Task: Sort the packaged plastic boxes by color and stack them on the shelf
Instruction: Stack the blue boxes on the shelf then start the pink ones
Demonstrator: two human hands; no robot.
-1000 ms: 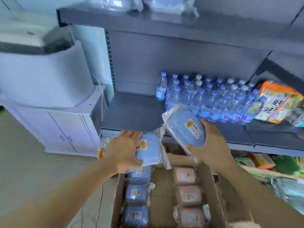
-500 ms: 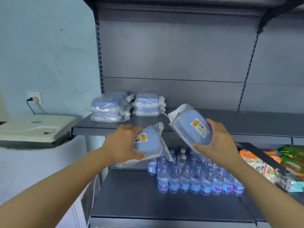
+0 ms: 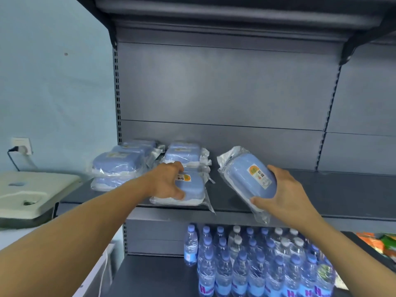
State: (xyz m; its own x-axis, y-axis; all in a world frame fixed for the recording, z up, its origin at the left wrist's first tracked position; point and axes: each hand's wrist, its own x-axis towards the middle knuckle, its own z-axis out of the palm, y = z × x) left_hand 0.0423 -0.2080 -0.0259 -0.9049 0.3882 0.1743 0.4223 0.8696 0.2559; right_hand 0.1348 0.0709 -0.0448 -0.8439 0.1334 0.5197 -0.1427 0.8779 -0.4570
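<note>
My left hand (image 3: 166, 182) grips a blue plastic box in clear wrap (image 3: 190, 190), which rests flat near the front of the grey shelf (image 3: 321, 196). Held tilted in the air above that shelf's front edge is a second wrapped blue box (image 3: 249, 180), gripped from below and the right by my right hand (image 3: 285, 196). Behind my left hand stand two stacks of wrapped blue boxes: a left stack (image 3: 116, 168) and a middle stack (image 3: 184, 154).
Several water bottles (image 3: 252, 262) fill the lower shelf below. Snack bags (image 3: 379, 243) lie at the far right. A cream appliance (image 3: 27, 189) sits left of the shelving, under a wall socket (image 3: 21, 145). The upper shelf overhangs above.
The view rose from the cardboard carton to the shelf. Both hands carried blue boxes up; the left box has come down onto the shelf in front of the middle stack.
</note>
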